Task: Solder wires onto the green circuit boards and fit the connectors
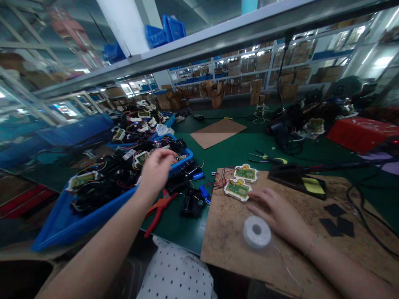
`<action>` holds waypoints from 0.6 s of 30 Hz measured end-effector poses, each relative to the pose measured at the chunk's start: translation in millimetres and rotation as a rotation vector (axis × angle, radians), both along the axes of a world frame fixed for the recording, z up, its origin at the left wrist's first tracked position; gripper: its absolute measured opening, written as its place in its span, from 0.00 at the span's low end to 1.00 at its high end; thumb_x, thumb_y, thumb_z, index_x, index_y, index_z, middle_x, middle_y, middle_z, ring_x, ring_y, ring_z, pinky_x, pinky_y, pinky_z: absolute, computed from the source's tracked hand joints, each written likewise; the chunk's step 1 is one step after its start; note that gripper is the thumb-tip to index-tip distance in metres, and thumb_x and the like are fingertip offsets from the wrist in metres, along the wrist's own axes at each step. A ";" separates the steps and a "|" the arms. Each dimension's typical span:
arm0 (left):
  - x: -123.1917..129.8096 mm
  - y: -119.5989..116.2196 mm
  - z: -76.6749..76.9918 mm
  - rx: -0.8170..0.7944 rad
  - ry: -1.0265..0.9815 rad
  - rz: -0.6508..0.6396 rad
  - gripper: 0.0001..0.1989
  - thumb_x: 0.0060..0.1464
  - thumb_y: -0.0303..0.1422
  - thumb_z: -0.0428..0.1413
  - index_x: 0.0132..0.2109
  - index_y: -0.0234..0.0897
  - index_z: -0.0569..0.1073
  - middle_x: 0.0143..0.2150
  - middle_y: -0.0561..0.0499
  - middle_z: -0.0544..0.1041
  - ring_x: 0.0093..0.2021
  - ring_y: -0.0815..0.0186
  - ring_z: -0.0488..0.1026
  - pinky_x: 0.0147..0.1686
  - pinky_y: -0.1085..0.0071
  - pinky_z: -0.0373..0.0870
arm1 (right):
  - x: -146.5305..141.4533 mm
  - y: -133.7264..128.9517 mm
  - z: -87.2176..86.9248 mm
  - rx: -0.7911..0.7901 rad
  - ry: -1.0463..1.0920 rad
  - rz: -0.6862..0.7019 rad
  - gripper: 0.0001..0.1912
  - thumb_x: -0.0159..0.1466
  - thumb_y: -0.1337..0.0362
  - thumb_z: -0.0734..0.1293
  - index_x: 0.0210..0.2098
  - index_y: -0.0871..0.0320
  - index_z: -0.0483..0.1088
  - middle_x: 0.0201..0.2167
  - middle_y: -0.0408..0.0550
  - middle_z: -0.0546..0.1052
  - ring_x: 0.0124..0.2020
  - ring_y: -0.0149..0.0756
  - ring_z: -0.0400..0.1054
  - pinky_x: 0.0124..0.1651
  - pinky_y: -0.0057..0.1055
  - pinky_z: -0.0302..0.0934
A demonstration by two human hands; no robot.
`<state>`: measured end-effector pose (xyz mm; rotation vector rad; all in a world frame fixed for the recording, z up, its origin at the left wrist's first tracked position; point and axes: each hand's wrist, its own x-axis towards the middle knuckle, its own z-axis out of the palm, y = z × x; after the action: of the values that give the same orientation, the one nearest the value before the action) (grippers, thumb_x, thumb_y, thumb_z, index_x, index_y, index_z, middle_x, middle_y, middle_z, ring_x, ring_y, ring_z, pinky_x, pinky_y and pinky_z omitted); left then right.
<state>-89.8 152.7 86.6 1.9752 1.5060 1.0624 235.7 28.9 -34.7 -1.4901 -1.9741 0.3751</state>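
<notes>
My left hand (157, 168) is over the right edge of a blue bin (116, 203) heaped with black parts and wires. Its fingers are bent together at the bin's contents; what they hold, if anything, is too small to name. Two green circuit boards in white frames, a nearer one (237, 189) and a farther one (246, 173), lie on the brown board (224, 232). My right hand (274, 209) rests there with fingers apart, its fingertips beside the nearer circuit board. A white spool (257, 231) sits just below that hand.
Red-handled pliers (160, 209), black parts (191, 202) and blue cylinders (204, 192) lie between bin and brown board. Farther right are green-handled pliers (268, 158), a black tool holder (296, 180), dark square pieces (335, 209) and a red box (363, 133). A shelf (199, 43) spans above.
</notes>
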 end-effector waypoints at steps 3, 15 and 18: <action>45.4 -58.8 -41.7 -0.084 0.232 -0.274 0.09 0.62 0.38 0.55 0.43 0.40 0.76 0.36 0.51 0.81 0.36 0.61 0.78 0.36 0.67 0.74 | -3.6 0.7 1.4 0.027 0.011 0.087 0.13 0.70 0.60 0.62 0.50 0.49 0.73 0.49 0.50 0.78 0.51 0.43 0.73 0.54 0.46 0.69; 137.2 -76.5 -82.2 0.048 0.698 -0.202 0.33 0.57 0.53 0.57 0.57 0.31 0.65 0.54 0.31 0.71 0.44 0.42 0.78 0.36 0.56 0.76 | 44.4 -83.7 27.8 0.024 -0.145 -0.386 0.16 0.69 0.53 0.62 0.48 0.57 0.70 0.45 0.57 0.77 0.44 0.48 0.73 0.48 0.49 0.69; 128.1 -74.6 -84.1 0.075 0.756 -0.216 0.24 0.62 0.50 0.53 0.53 0.34 0.68 0.52 0.34 0.73 0.46 0.46 0.78 0.34 0.60 0.76 | 69.4 -105.3 24.4 0.002 -0.219 -0.547 0.20 0.67 0.47 0.64 0.46 0.57 0.70 0.45 0.57 0.76 0.46 0.51 0.72 0.51 0.53 0.66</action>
<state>38.3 78.1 2.4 2.6920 1.5355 0.2752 305.1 -76.4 -10.2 -2.0543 -1.6214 -0.0279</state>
